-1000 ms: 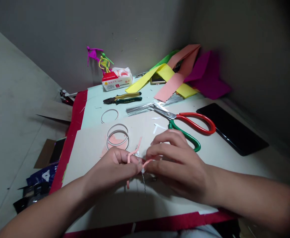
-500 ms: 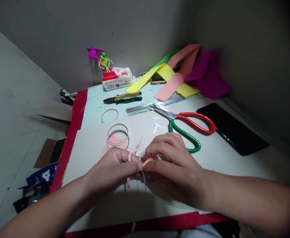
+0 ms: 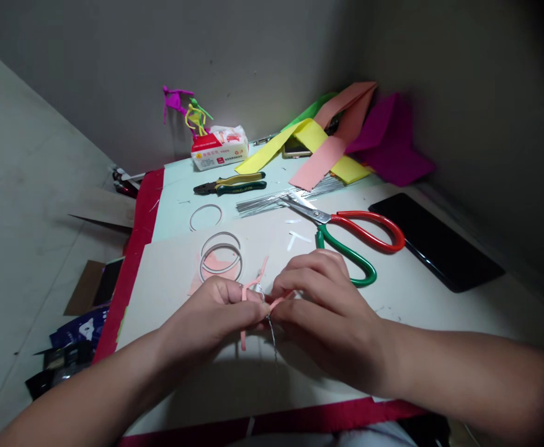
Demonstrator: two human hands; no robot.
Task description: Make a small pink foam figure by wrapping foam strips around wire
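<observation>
My left hand (image 3: 211,320) and my right hand (image 3: 322,310) meet over a beige card (image 3: 169,298). Between their fingertips they pinch thin pink paper strips (image 3: 253,287) with a thin silver wire (image 3: 272,338) hanging below. The fingers hide where strips and wire join. Just beyond my right hand lie scissors with red and green handles (image 3: 348,239), not touching it. Wire rings (image 3: 220,256) rest on the card above my left hand, over a pink paper piece (image 3: 216,262).
Farther back lie green-handled pliers (image 3: 229,184), a bundle of silver wires (image 3: 272,203), and yellow, salmon and magenta paper strips (image 3: 332,139). A black phone (image 3: 434,241) is at right, a tissue pack (image 3: 219,148) and colourful wire figures (image 3: 185,108) at the back. The floor is at left.
My hands have shifted slightly, and the pink strips and wire have turned a little between my fingers. The scissors and other items on the table have not moved.
</observation>
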